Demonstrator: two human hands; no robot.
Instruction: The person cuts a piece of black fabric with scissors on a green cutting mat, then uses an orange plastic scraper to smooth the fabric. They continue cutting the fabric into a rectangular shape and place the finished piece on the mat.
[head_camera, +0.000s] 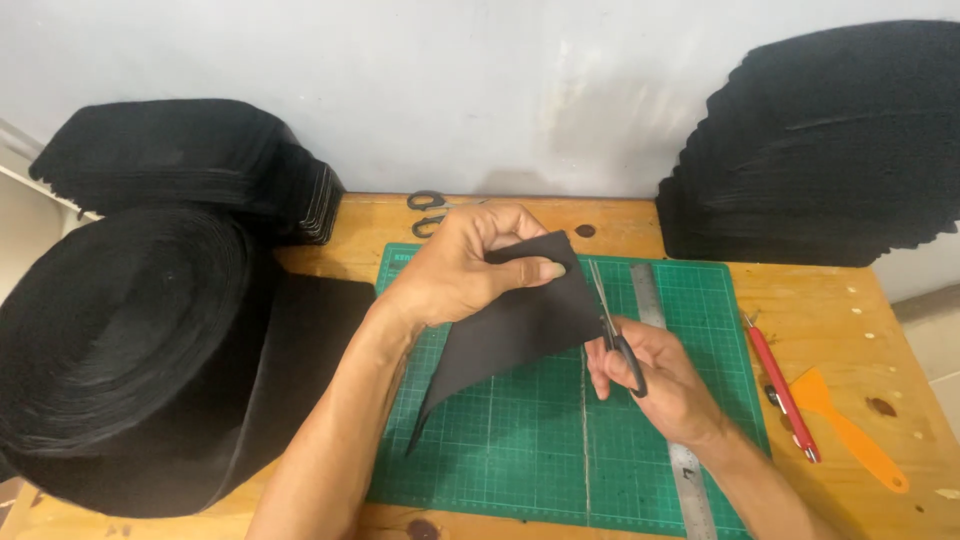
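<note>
My left hand (462, 265) pinches the top corner of a black felt piece (510, 335), holding it up over the green cutting mat (520, 450). The piece tapers down to a point at the lower left. My right hand (652, 375) grips black-handled scissors (612, 325), whose blades point upward along the right edge of the felt, close to my left thumb.
A metal ruler (660, 370) lies along the mat's right side. A red pen (782, 385) and an orange scraper (850, 430) lie to the right. Another pair of scissors (428, 208) rests at the back. A big black felt roll (130, 350) and felt stacks (820, 150) flank the wooden table (820, 300).
</note>
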